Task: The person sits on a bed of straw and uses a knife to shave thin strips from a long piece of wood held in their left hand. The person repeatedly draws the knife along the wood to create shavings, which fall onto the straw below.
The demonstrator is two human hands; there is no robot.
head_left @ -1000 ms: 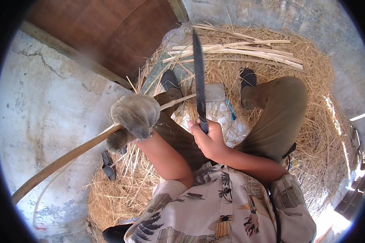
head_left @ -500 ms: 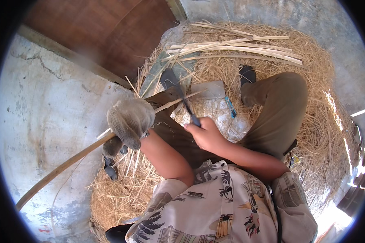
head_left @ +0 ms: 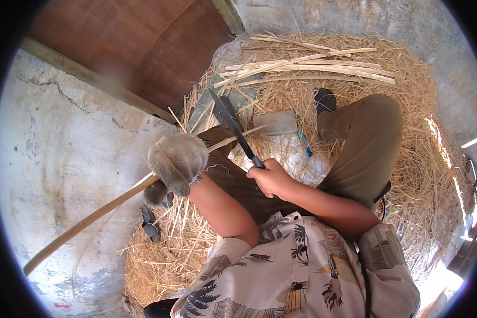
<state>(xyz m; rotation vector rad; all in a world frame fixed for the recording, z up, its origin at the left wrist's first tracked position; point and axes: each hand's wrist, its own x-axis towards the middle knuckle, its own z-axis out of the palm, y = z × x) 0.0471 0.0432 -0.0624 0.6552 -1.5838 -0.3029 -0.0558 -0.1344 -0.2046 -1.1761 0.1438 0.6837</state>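
Observation:
My left hand [head_left: 178, 161], in a worn grey-beige knit glove, is closed around a long tan strip of bamboo or cane [head_left: 93, 221]. The strip runs out to the lower left, and its thin pale end passes over my left leg toward the middle. My bare right hand [head_left: 273, 178] is closed on the handle of a long dark-bladed knife [head_left: 243, 142]. Its blade points up and to the left, crossing the strip's thin end. Whether the edge touches the strip, I cannot tell. My dark left shoe shows partly behind the blade.
Several pale split strips [head_left: 312, 68] lie on a heap of straw-like shavings [head_left: 413, 153] at the far side. A flat grey-brown block [head_left: 275, 122] and a blue-handled item [head_left: 305, 143] lie between my legs. A wall [head_left: 63, 148] and brown panel [head_left: 138, 47] stand close on the left.
My right hand has shifted slightly, and the blurred blade now shows more sharply, lying along the strip's thin end. My left hand keeps its hold. The whole view has shifted a little.

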